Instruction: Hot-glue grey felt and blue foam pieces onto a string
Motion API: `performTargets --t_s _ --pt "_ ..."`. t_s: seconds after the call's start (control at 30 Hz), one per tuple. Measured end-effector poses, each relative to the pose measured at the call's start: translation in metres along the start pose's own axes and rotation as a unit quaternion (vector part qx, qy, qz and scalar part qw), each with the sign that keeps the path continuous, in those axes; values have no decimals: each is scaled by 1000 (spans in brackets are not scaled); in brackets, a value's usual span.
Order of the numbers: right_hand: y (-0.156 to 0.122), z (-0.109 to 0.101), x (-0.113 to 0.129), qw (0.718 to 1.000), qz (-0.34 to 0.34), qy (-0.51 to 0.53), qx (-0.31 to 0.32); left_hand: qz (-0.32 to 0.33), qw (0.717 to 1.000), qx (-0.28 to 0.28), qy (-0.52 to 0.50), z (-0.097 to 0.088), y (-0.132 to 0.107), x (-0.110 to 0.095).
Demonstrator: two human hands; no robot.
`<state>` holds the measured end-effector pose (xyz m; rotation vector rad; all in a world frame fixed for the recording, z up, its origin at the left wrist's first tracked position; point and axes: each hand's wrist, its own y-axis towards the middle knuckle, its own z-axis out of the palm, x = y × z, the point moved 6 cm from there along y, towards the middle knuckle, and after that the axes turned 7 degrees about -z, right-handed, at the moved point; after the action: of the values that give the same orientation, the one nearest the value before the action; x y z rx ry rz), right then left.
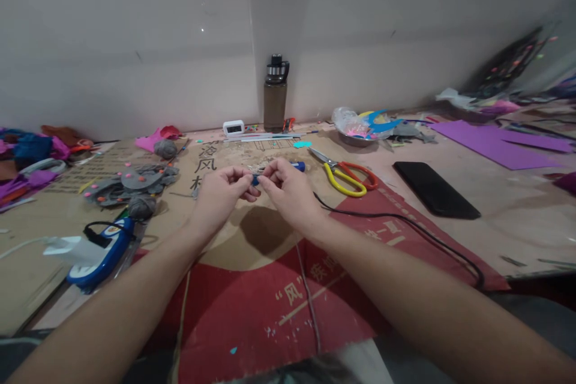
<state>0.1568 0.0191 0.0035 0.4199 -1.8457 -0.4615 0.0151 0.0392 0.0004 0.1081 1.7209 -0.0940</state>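
Observation:
My left hand [222, 192] and my right hand [290, 187] meet above the flattened red and tan cardboard [252, 306] on the table. Both have their fingers pinched together on a small dark blue piece [255, 179] held between them. What the piece is I cannot make out. A blue-tipped tool [298, 165] lies just behind my right hand, and a black cable [405, 222] runs from under that hand off to the right.
Yellow and orange scissors [348, 175] lie right of my hands, a black phone [435, 189] further right. Grey felt pieces [130, 183] and a blue glue gun [101, 252] sit left. A dark bottle [275, 96], white clock [233, 127], metal bowl [357, 135] and purple sheets [495, 144] stand behind.

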Motion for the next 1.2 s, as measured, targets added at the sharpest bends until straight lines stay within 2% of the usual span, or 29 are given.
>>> performTargets --t_s 0.33,0.5,0.6,0.87,1.2 --pt "2 2 -4 999 -14 26 14 -46 996 24 -74 7 -2 2" --pt "3 -2 -6 999 9 31 0 -75 987 74 -123 10 -4 3" --pt "4 -5 -7 999 15 31 -11 -84 984 85 -134 11 -4 4" --pt "1 -3 1 1000 -1 -22 13 -41 999 33 4 7 -6 -3" --pt "-2 1 2 999 -2 -30 12 10 995 -7 96 5 -10 -9"
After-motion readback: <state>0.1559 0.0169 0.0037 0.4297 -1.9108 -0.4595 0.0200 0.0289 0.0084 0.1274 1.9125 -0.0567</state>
